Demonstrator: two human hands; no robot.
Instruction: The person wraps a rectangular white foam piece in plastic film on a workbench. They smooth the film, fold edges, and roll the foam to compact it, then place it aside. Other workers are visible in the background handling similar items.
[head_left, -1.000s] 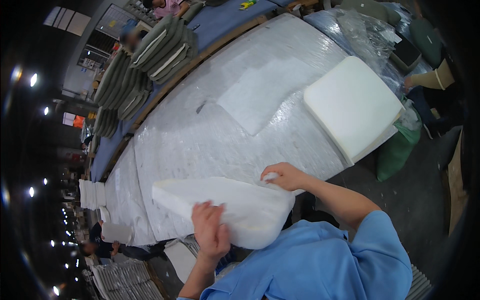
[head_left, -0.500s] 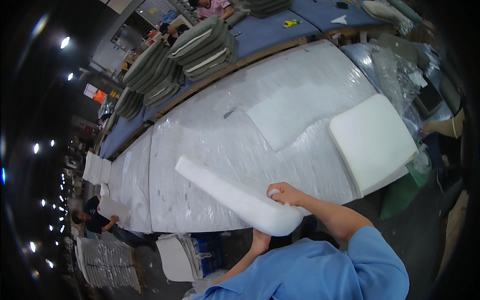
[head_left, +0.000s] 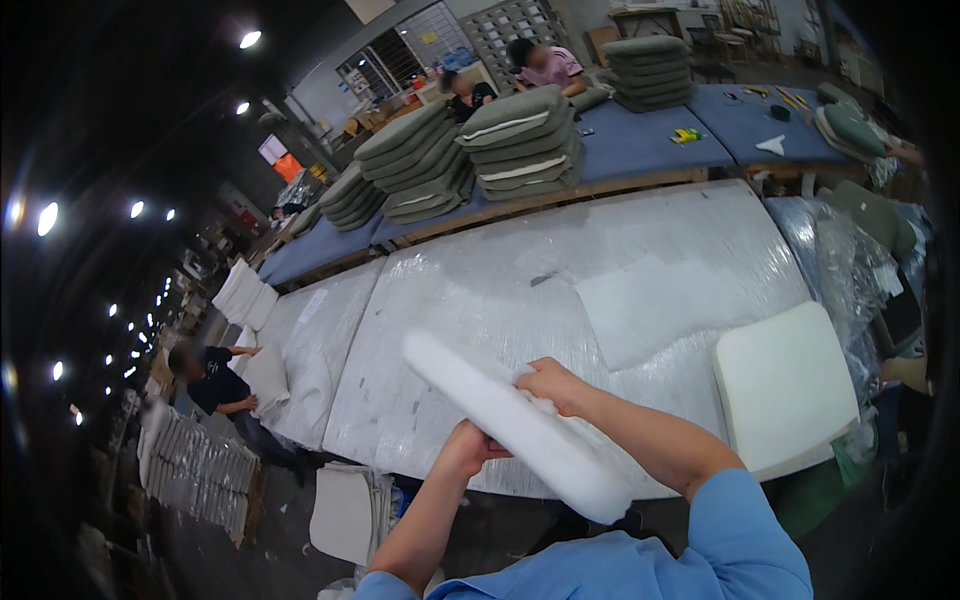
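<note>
A thick white padded seat cushion (head_left: 510, 420), wrapped in fluffy wadding, is held tilted on edge above the plastic-covered table. My left hand (head_left: 472, 447) grips its near side, the fingers partly hidden beneath it. On the far side, my right hand (head_left: 553, 386) is closed on the cushion's edge, with loose wadding bunched by the fingers. To the right of my right hand, a cream foam cushion (head_left: 785, 375) rests on the table's corner. A flat white sheet of wadding (head_left: 655, 310) lies beyond my hands.
The wrapped table (head_left: 440, 300) spreads ahead. Beyond it, a blue worktable (head_left: 630, 150) bears stacks of grey-green cushions (head_left: 525, 145), with two people behind. A person in dark clothes (head_left: 215, 385) handles a white piece at left. White pads (head_left: 345, 510) are stacked below the near edge.
My left hand has come up from under the cushion to grip its near side. The cushion has turned steeper, and the view has tilted up toward the far worktable.
</note>
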